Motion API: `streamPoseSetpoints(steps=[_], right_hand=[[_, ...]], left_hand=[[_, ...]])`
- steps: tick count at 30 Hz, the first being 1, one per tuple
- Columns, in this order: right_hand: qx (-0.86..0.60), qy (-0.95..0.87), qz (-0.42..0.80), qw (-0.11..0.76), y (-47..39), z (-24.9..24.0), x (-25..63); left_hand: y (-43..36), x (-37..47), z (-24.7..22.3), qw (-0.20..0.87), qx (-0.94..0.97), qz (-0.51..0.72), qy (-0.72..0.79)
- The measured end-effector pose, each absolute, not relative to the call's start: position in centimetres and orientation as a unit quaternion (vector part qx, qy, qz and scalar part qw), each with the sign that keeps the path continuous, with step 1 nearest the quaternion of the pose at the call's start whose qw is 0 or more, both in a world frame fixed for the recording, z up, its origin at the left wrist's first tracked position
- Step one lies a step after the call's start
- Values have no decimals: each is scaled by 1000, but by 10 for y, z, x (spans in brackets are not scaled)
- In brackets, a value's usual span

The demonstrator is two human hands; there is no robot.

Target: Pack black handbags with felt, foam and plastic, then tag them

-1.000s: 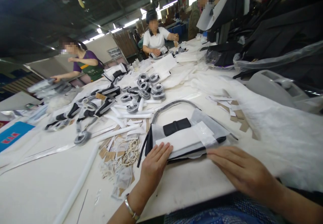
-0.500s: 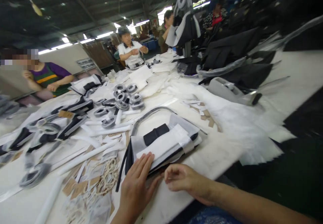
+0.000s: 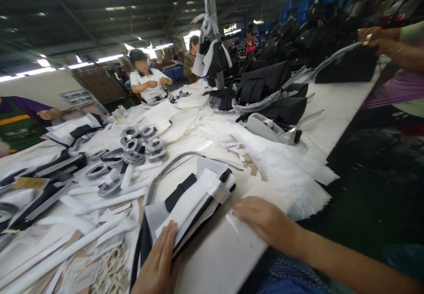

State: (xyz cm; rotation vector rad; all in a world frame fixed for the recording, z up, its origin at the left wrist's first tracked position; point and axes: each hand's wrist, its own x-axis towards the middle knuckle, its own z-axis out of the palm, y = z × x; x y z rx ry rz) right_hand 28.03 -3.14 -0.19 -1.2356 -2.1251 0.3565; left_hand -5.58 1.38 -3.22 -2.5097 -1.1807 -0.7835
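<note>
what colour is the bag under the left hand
The bag is black, clearest in head view.

Left hand (image 3: 159,261): fingers extended, close together | Right hand (image 3: 261,221): fingers bent; forearm (image 3: 351,258) slanting in from lower right

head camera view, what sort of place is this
Likely a factory or workshop floor where bags are handled: a black bag with white sheeting lies under the left hand, grey coils are heaped on the big table, and other people work around it.
</note>
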Motion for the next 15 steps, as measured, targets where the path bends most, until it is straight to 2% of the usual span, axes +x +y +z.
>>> streamPoseSetpoints(steps=[4, 7, 11, 15], right_hand=[[-602, -766, -80, 212, -32, -18, 372], [-612, -763, -117, 173, -31, -27, 404], [-593, -773, -102, 202, -20, -18, 403], [-571, -771, -67, 274, -11, -1, 371]], left_hand=[[11, -50, -25, 120, -808, -303, -491], [11, -46, -26, 118, -799, -301, -507], [12, -41, -28, 134, -805, -307, -489], [13, -37, -25, 141, -811, -316, -471]])
